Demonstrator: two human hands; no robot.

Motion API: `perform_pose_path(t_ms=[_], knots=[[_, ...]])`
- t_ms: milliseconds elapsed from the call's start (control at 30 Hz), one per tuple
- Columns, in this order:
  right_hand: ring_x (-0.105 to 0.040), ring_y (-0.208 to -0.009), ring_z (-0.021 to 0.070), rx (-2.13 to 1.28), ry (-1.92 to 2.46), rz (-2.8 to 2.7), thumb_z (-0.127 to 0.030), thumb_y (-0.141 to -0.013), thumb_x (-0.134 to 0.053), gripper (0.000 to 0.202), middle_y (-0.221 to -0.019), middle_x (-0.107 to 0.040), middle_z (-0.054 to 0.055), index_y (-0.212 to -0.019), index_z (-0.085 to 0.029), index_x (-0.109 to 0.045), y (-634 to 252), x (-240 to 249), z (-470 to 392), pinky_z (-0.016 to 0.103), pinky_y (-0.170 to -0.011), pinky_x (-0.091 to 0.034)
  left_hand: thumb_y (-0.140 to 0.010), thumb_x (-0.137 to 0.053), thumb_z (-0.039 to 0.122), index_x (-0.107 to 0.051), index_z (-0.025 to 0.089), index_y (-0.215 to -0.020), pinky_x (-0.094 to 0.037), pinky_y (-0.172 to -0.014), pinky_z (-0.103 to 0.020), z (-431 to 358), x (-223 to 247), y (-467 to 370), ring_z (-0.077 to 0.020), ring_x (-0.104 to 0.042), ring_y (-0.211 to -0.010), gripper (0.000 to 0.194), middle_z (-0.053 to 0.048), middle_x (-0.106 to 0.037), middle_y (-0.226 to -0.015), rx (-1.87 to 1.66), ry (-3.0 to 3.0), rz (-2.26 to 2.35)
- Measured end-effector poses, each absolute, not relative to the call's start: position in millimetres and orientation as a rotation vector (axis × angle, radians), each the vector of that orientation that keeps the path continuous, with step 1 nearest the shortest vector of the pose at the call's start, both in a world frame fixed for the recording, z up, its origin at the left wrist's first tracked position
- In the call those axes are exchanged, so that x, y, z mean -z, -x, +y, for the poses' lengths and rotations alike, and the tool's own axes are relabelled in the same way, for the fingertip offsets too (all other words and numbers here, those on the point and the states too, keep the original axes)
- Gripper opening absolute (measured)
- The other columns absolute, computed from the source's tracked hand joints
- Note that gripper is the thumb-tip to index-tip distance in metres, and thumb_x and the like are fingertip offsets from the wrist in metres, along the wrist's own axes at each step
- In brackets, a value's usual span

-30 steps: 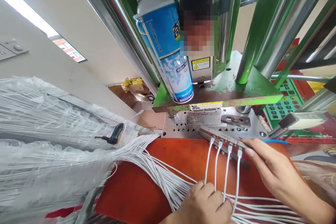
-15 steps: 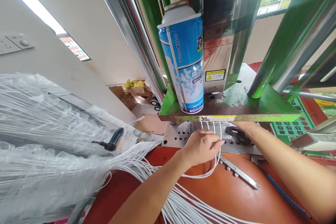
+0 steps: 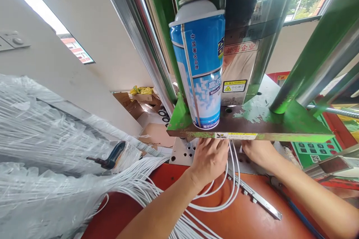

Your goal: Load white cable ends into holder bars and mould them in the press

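Note:
My left hand [image 3: 211, 160] reaches under the front edge of the green press plate [image 3: 291, 137], its fingers curled around white cables [image 3: 235, 171]; the fingertips are hidden. Several cables come out beneath and beside this hand and loop down over the orange-red table. My right hand [image 3: 259, 154] is also under the plate, to the right of the cables. Its fingers are mostly hidden, so what they touch cannot be made out. Below both hands lies a perforated metal plate [image 3: 179, 152]. A narrow metal bar with small studs [image 3: 259, 198] rests on the table in front of them.
A blue and white spray can [image 3: 200, 74] stands on the press plate between green columns. Plastic-wrapped cable bundles [image 3: 50, 130] fill the left side, with a dark-handled tool [image 3: 112, 157] on them. A green button panel [image 3: 318, 149] is at right.
My left hand has moved forward, its fingers now under the press plate, with two cables exposed to its right. My right hand has drawn back slightly, showing more of itself. The view has shifted slightly.

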State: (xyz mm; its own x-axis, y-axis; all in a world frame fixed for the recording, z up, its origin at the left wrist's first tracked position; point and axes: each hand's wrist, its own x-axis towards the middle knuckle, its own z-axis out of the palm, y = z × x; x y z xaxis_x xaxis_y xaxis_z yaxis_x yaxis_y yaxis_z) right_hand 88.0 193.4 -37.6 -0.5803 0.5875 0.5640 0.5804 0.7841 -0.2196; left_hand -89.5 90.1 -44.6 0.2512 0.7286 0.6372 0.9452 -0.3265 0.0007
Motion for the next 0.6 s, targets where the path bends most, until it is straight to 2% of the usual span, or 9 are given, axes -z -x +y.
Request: perform_pose_path(t_ms=[67, 133, 200, 267, 367, 600], knots=[[-0.065, -0.091, 0.0259, 0.014, 0.849, -2.422, -0.029, -0.106, -0.047, 0.025, -0.101, -0.071, 0.011, -0.106, -0.017, -0.069, -91.7, 42.9, 175.0, 0.039, -0.080, -0.048, -0.100, -0.057, 0.028, -0.061, 0.019, -0.130, -0.047, -0.103, -0.046, 88.0, 47.5, 86.1, -0.0265, -0.064, -0.114, 0.031, -0.010, -0.071, -0.125, 0.716, 2.105, -1.633], [-0.064, -0.087, 0.0278, 0.091, 0.856, -2.506, -0.024, -0.105, -0.044, 0.026, -0.095, -0.071, 0.011, -0.110, -0.017, -0.068, -97.5, 49.4, 163.6, 0.039, -0.077, -0.043, -0.101, -0.056, 0.031, -0.062, 0.020, -0.127, -0.046, -0.103, -0.046, 87.3, 49.9, 83.1, -0.0265, -0.063, -0.113, 0.028, -0.009, -0.071, -0.121, 0.674, 2.095, -1.704], [-0.063, -0.081, 0.0271, 0.189, 0.853, -2.546, -0.018, -0.101, -0.043, 0.027, -0.088, -0.071, 0.010, -0.111, -0.016, -0.069, -103.1, 54.9, 163.1, 0.037, -0.073, -0.039, -0.102, -0.054, 0.031, -0.062, 0.020, -0.125, -0.046, -0.101, -0.046, 88.0, 51.5, 81.7, -0.0263, -0.063, -0.111, 0.027, -0.008, -0.071, -0.118, 0.660, 2.093, -1.724], [-0.061, -0.073, 0.0242, 0.243, 0.824, -2.528, -0.015, -0.099, -0.045, 0.026, -0.079, -0.070, 0.008, -0.103, -0.017, -0.071, -106.6, 58.7, 170.6, 0.034, -0.069, -0.035, -0.102, -0.053, 0.029, -0.062, 0.020, -0.123, -0.045, -0.099, -0.046, 89.3, 52.8, 81.8, -0.0262, -0.064, -0.108, 0.025, -0.008, -0.072, -0.114, 0.658, 2.092, -1.713], [-0.060, -0.070, 0.0212, 0.265, 0.817, -2.480, -0.018, -0.099, -0.046, 0.027, -0.077, -0.071, 0.007, -0.093, -0.019, -0.072, -107.2, 61.8, 183.9, 0.032, -0.068, -0.035, -0.101, -0.052, 0.027, -0.064, 0.019, -0.118, -0.045, -0.096, -0.045, 90.9, 54.8, 83.5, -0.0263, -0.064, -0.102, 0.022, -0.009, -0.072, -0.106, 0.660, 2.100, -1.697], [-0.056, -0.063, 0.0208, 0.261, 0.857, -2.489, -0.013, -0.093, -0.047, 0.025, -0.066, -0.066, 0.006, -0.093, -0.017, -0.072, -107.9, 62.0, 181.6, 0.032, -0.064, -0.032, -0.099, -0.052, 0.025, -0.064, 0.018, -0.118, -0.045, -0.093, -0.045, 91.0, 58.4, 84.6, -0.0274, -0.064, -0.098, 0.023, -0.010, -0.072, -0.104, 0.671, 2.117, -1.710]])
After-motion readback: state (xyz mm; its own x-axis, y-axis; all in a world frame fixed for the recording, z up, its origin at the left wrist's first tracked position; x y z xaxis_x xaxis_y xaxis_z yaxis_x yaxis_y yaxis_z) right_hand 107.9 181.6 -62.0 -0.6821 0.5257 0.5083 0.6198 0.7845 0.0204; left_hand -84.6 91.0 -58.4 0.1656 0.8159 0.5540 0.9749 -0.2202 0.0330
